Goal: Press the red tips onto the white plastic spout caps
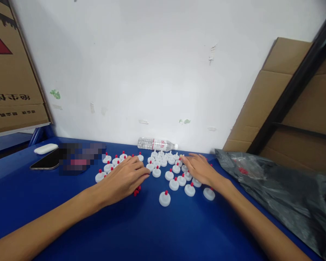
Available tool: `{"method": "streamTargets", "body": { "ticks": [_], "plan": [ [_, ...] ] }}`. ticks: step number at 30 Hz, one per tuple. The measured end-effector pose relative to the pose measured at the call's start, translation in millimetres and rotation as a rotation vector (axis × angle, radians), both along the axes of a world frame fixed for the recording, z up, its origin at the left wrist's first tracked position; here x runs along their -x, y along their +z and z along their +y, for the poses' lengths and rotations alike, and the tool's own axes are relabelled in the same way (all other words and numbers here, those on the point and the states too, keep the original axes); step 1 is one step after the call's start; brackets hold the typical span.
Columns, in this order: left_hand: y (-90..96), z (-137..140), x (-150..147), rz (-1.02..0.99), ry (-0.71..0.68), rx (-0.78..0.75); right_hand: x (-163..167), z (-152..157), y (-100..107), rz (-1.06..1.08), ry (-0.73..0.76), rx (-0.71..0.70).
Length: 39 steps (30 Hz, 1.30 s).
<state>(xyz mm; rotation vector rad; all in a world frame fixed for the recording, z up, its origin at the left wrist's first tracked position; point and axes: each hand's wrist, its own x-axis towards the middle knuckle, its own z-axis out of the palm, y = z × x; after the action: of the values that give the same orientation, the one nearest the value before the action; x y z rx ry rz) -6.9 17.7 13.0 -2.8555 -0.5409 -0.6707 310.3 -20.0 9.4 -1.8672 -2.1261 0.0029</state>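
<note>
Many white nozzle lids (164, 199) are spread over the blue table, most topped with a small red tip cap (176, 179). My left hand (129, 174) is over the left part of them, its fingers bent and drawn together; whatever its fingertips hold, if anything, is hidden. Just beyond those fingertips sits a white lid with a red tip (150, 167). Loose red tip caps (136, 191) lie beneath and beside this hand. My right hand (199, 168) reaches over lids at the right, fingers stretched out and palm down. White lids with bare nozzles (163, 161) cluster between the hands.
A clear plastic bottle (157, 144) lies on its side against the white wall. At left are a phone (45, 159) and a white oval case (46, 148). A dark plastic bag (277, 192) covers the table's right side. Cardboard (260, 98) stands at both sides.
</note>
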Motion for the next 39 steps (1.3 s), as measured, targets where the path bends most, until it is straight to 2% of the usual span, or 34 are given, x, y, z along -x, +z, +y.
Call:
{"method": "streamTargets", "body": {
  "ticks": [6,13,16,20,24,32,39],
  "plan": [
    [1.8,-2.7,0.8,-0.051,-0.001,-0.01,1.4,-0.5,3.9,-0.012,0.041,-0.099],
    [2.4,-3.2,-1.2,-0.16,0.008,-0.003,7.2,-4.7,21.4,0.009,0.018,-0.349],
    [1.1,-1.6,-0.9,-0.193,0.014,0.0,12.6,-6.1,20.3,0.013,0.015,-0.464],
    [-0.5,-0.6,0.2,-0.196,0.028,-0.015,24.1,-9.9,16.4,-0.043,0.111,-0.583],
    [-0.2,-1.0,-0.3,-0.2,0.033,-0.061,36.9,-16.3,16.3,-0.059,0.195,-0.597],
    [-1.2,0.1,-1.9,-0.281,-0.027,-0.109,64.0,-29.4,14.4,-0.115,0.553,-0.578],
    [-1.6,-2.8,-2.0,-0.297,-0.042,-0.117,75.6,-35.4,11.4,-0.137,0.586,-0.549]
  ]
}}
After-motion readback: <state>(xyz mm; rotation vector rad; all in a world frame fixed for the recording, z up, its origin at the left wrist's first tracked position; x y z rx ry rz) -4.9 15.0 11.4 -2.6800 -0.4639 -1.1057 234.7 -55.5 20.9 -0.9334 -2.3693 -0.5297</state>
